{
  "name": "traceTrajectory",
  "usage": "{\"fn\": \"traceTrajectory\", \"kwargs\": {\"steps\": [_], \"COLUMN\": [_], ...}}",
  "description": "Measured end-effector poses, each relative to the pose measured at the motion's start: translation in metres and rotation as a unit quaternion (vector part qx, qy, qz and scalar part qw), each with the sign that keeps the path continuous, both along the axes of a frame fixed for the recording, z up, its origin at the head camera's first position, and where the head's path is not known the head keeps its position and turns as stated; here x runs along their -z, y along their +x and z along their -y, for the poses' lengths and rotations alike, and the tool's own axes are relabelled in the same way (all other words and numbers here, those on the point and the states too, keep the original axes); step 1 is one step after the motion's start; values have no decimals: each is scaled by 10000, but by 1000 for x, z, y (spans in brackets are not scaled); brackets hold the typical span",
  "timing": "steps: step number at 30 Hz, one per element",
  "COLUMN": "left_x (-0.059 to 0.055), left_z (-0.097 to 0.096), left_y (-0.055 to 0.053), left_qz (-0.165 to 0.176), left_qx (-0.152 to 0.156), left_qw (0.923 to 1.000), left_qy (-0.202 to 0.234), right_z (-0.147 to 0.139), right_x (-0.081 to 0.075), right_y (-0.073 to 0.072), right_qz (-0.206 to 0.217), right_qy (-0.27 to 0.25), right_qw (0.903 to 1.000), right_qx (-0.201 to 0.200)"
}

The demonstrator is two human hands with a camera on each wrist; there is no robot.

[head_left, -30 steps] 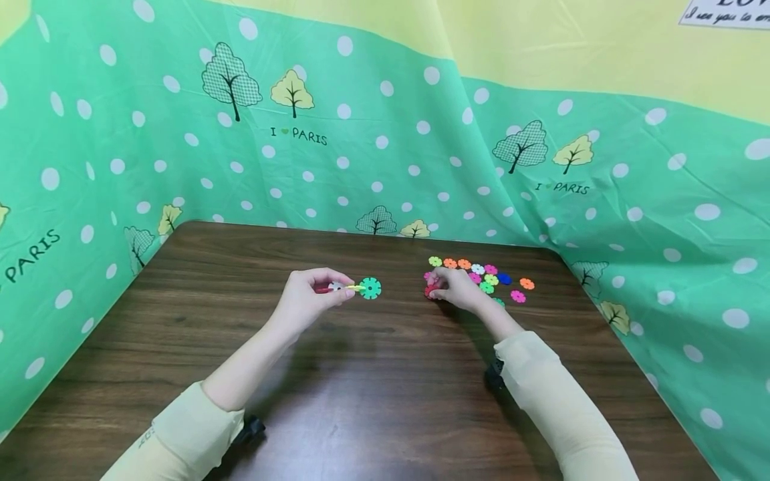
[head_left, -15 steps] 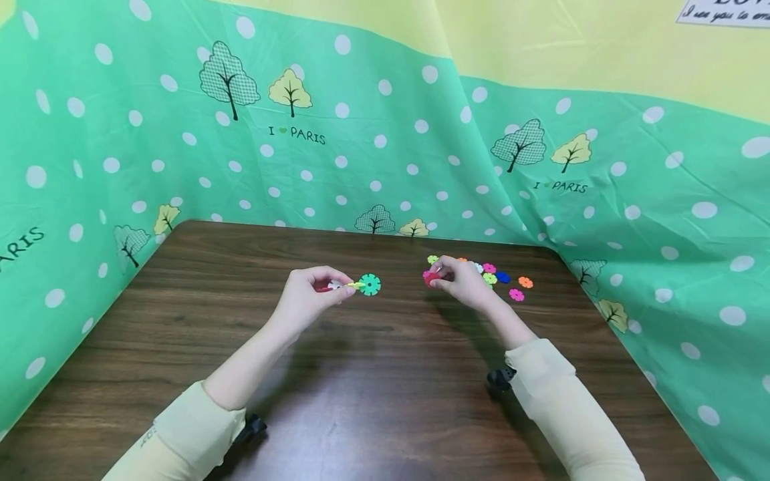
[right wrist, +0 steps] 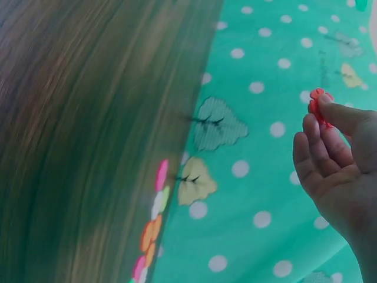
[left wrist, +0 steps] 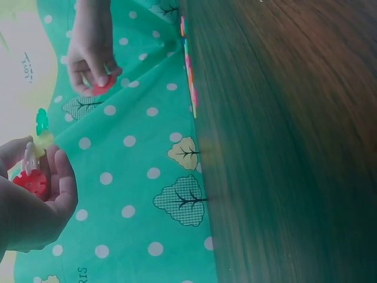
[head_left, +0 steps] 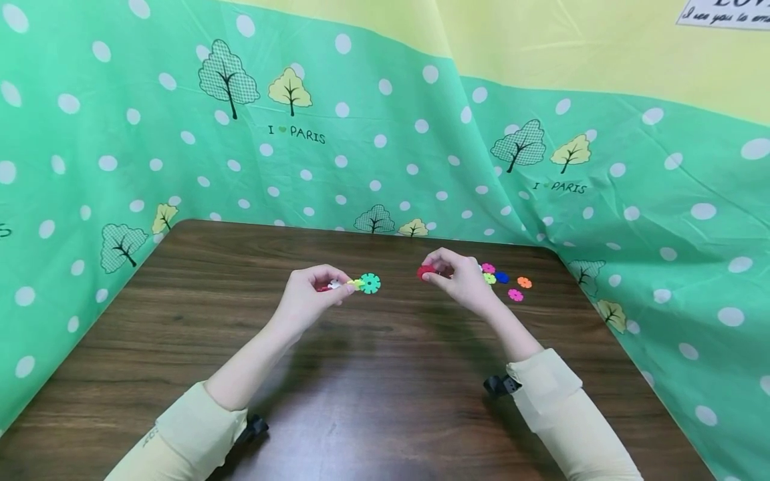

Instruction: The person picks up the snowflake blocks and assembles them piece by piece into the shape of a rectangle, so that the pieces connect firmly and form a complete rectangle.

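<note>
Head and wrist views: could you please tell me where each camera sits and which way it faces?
Head: worn on the head, facing forward and down at the table; shows the left hand, right hand and sleeves.
Left wrist: on the left wrist, facing that hand's coloured pieces and the dotted cloth; both hands show.
Right wrist: on the right wrist, facing that hand's red piece, table and cloth; right hand shows, left does not.
Shared: head and left wrist views both include both hands.
</note>
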State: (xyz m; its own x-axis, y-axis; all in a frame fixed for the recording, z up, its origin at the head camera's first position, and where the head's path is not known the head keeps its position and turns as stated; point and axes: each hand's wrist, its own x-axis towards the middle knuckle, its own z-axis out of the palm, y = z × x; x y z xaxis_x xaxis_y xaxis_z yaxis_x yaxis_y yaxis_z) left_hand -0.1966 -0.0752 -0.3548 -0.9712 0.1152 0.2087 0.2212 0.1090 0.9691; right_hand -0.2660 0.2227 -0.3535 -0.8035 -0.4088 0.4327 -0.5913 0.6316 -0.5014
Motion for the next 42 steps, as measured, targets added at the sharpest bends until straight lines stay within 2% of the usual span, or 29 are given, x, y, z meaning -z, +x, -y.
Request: {"fn": "traceTrajectory", "kwargs": {"steps": [13, 22, 28, 42], "left_x": [2, -1, -2, -1], "left_z": [-3, -6, -9, -13], "left_y": [-1, 0, 2, 3], "left_qz": [112, 72, 66, 105], "left_qx": [-18, 31, 114, 159], "left_qw": [9999, 10000, 9999, 9998], "left_qy": [-88, 11, 28, -75], "right_z": [30, 46, 51, 57], "right_x": [-16, -21, -19, -18], "right_y": [33, 49, 52, 57], "right_qz": [-183, -358, -429, -383], "right_qy": [-698, -1049, -1135, -1217], "right_qw": [9973, 9930, 9905, 9900], "right_qx": [-143, -412, -644, -603]}}
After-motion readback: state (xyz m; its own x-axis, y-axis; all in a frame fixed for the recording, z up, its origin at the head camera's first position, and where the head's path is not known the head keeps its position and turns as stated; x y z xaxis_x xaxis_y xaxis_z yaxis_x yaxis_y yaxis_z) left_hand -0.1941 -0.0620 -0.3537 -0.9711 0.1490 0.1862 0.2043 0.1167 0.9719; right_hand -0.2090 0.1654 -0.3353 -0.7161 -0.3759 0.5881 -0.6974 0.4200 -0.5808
